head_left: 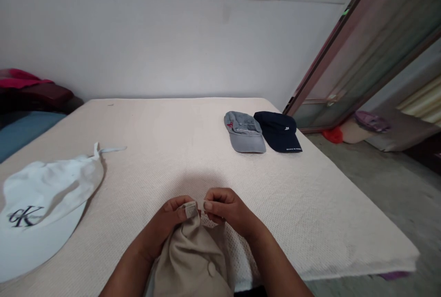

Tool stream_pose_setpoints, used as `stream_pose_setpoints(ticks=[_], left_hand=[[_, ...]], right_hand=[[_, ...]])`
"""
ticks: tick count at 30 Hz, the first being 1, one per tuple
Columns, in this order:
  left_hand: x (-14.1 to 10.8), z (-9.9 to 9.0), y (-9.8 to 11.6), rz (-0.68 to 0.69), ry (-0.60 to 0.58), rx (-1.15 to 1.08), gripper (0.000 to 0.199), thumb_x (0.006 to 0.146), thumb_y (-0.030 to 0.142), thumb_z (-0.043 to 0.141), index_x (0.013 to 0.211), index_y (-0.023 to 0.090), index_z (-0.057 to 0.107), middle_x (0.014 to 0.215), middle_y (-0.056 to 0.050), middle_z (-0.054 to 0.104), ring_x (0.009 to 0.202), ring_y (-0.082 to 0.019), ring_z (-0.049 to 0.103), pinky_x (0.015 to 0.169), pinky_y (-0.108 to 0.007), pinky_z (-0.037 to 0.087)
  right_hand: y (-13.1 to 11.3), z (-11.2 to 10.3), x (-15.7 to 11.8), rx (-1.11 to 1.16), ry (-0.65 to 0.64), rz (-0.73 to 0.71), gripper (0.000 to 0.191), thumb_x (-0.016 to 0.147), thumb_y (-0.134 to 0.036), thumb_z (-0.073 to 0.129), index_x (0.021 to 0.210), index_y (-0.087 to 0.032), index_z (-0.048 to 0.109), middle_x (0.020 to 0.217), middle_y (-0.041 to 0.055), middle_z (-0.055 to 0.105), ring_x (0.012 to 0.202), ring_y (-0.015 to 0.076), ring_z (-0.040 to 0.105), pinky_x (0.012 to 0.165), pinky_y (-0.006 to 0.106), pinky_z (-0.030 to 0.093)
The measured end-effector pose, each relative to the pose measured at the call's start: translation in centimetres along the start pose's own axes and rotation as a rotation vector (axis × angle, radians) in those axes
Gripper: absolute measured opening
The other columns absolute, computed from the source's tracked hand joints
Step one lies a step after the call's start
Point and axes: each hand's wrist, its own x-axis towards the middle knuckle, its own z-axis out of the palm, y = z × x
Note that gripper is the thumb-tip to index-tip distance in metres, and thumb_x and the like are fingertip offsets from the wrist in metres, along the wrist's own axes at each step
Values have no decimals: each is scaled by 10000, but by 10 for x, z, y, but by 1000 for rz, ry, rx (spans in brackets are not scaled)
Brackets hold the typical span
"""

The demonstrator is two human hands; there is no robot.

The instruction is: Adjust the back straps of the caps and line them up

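A beige cap [193, 265] lies close to me at the bottom middle, its crown creased and its button showing; its lower part runs out of view. My left hand [168, 219] pinches the cap's back strap between thumb and fingers. Just to the right, my right hand [223, 210] is closed, thumb against the forefinger, at the other side of the strap opening. A small bit of the strap seems to sit in that pinch, though the fingers hide most of it.
A white cap [51, 200] with black letters lies at left, its strap sticking up. At the back right, a grey cap [244, 131] touches a navy cap [279, 131]. All rest on a cream-covered bed [155, 131]. Folded cloths [31, 95] lie far left; a doorway stands right.
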Motion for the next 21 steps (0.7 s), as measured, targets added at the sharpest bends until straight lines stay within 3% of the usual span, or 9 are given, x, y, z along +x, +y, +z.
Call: stream_pose_setpoints(ticks=[21], left_hand=[[3,-6,-6,15,23,138,150,703,240,737,794,139,673,672,-10,626,592,-92,525,583,-188,381]], right_hand=[[-1,-4,-2,-337,0,-21,180,752,-281,620,646,-151,553,579,-34,458,541,74,374,488,203,281]])
